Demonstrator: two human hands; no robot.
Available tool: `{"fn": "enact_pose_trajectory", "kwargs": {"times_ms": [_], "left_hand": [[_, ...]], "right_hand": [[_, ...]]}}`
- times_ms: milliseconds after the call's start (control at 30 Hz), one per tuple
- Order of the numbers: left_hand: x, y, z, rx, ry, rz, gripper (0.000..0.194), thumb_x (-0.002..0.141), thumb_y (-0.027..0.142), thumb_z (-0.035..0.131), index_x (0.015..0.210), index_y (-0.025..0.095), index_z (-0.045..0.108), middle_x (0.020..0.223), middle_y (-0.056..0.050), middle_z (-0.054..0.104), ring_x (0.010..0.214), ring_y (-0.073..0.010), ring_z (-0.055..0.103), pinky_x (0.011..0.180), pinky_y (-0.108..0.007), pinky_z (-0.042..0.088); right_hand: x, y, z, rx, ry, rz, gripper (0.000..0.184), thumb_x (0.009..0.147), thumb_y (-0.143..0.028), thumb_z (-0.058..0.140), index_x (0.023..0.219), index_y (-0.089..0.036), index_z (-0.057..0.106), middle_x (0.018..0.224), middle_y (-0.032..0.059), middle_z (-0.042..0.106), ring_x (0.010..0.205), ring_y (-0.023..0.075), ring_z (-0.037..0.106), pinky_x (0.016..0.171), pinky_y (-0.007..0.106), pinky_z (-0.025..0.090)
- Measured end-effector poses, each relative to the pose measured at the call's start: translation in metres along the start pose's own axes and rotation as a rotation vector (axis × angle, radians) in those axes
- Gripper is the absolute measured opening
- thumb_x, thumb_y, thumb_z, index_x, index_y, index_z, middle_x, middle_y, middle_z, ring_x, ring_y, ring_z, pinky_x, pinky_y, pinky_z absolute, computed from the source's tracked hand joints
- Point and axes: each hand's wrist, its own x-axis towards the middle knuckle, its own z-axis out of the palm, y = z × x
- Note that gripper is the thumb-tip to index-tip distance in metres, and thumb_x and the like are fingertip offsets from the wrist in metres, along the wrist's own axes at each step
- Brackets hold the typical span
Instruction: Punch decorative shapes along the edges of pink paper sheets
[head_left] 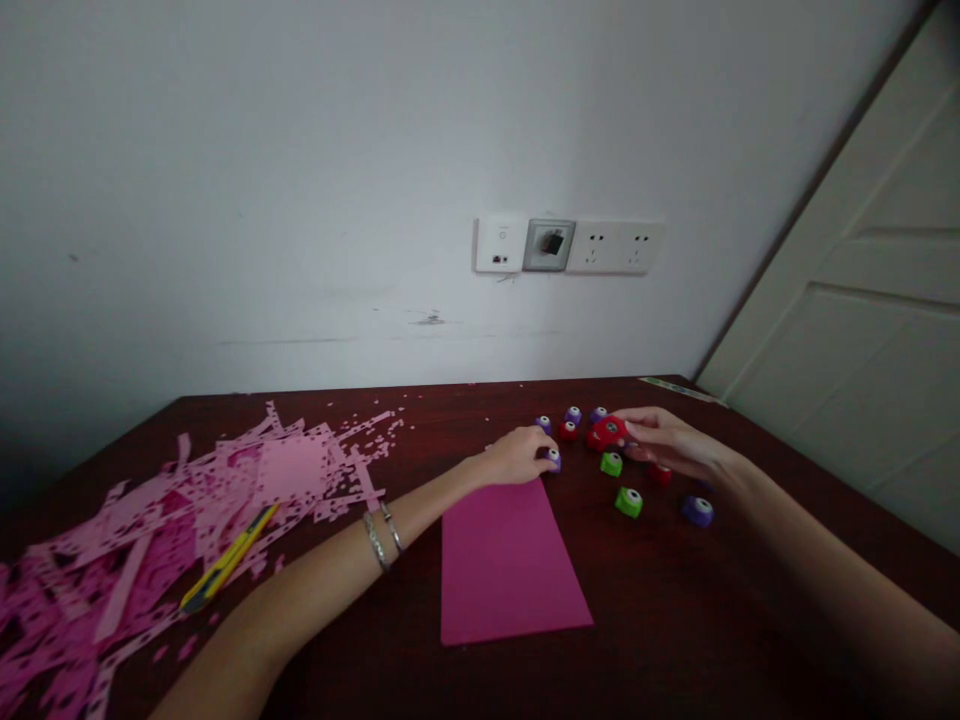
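Note:
My left hand (517, 455) pinches a small purple craft punch (553, 459) just past the far edge of a pink sheet of paper (510, 570). Over on the right, the fingers of my right hand (664, 435) close on a larger red craft punch (606, 433). Around it stand more small punches: a green punch (611, 464), a nearer green punch (629, 502), a purple punch (697, 511) and a red punch (568, 431). Another red punch (660, 475) is partly hidden below my right hand.
Punched pink paper scraps (165, 530) cover the table's left side, with a yellow utility knife (229, 560) lying on them. Behind the dark red table (390, 650) is a wall with sockets (606, 247). A ruler-like strip (681, 390) lies at the far right edge.

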Motion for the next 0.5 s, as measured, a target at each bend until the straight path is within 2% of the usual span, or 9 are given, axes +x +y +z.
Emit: {"fn": "enact_pose_trajectory", "kwargs": {"times_ms": [100,200,333,433,500], "left_hand": [[0.0,-0.002,0.001,0.017,-0.007,-0.009,0.019,0.075,0.023,0.055,0.09,0.014,0.064,0.09,-0.006,0.06,0.078,-0.014,0.054,0.073,-0.026,0.042],[-0.001,-0.001,0.0,0.007,-0.009,-0.018,0.024,0.074,0.024,0.058,0.094,0.014,0.063,0.091,-0.007,0.06,0.077,-0.0142,0.055,0.073,-0.027,0.042],[0.001,0.001,-0.004,-0.027,0.075,-0.031,0.034,0.07,0.028,0.06,0.102,0.016,0.06,0.093,-0.006,0.06,0.08,-0.0154,0.055,0.075,-0.029,0.042],[0.007,-0.005,-0.005,0.008,0.227,-0.139,0.03,0.074,0.03,0.056,0.1,0.017,0.059,0.095,-0.006,0.058,0.084,-0.0163,0.054,0.077,-0.029,0.042],[0.014,-0.014,-0.003,0.067,0.267,-0.231,0.037,0.072,0.036,0.059,0.102,0.016,0.057,0.098,-0.008,0.056,0.09,-0.019,0.053,0.079,-0.031,0.042]], "right_hand": [[-0.004,0.004,0.001,0.113,-0.034,0.006,0.045,0.064,-0.048,0.068,0.094,-0.015,0.065,0.08,0.0069,0.06,0.061,0.0113,0.05,0.046,0.021,0.037],[-0.004,0.002,0.004,0.053,-0.047,0.008,0.047,0.064,-0.051,0.066,0.094,-0.015,0.065,0.075,0.0054,0.058,0.054,0.0095,0.046,0.043,0.022,0.034],[0.001,-0.002,0.009,-0.345,0.008,0.003,0.038,0.071,-0.05,0.059,0.087,-0.017,0.066,0.069,0.0039,0.059,0.055,0.0126,0.048,0.049,0.026,0.038],[0.007,0.002,0.015,-0.744,0.024,-0.064,0.031,0.075,-0.047,0.054,0.078,-0.018,0.066,0.072,0.0053,0.062,0.067,0.0183,0.054,0.062,0.03,0.042],[0.009,0.005,0.022,-0.96,0.046,-0.113,0.027,0.077,-0.043,0.052,0.08,-0.02,0.066,0.081,0.0062,0.063,0.079,0.0216,0.055,0.07,0.033,0.042]]}}
